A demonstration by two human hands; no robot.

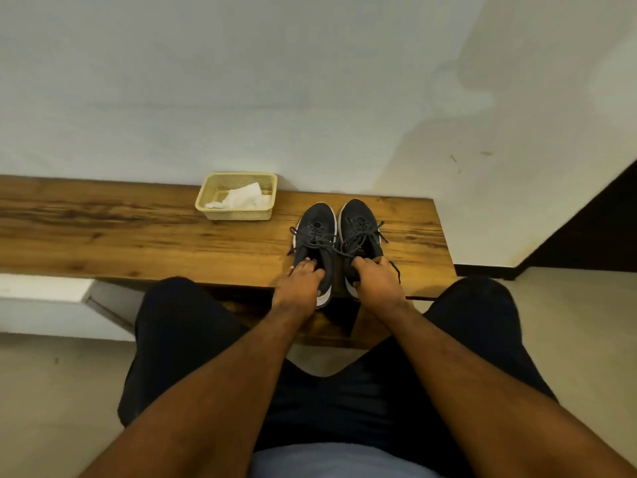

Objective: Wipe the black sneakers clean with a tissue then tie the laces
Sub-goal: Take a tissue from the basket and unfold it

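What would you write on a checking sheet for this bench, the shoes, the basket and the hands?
Surface: wooden bench against a white wall.
Job's things: two black sneakers side by side, toes toward the wall, laces loose; crumpled tissue in the beige basket.
Clutter: nothing seen.
Hands: left hand grips the left sneaker's heel end; right hand grips the right sneaker's heel end.
Cables: nothing seen.
Surroundings: pale floor; the person's dark shorts.
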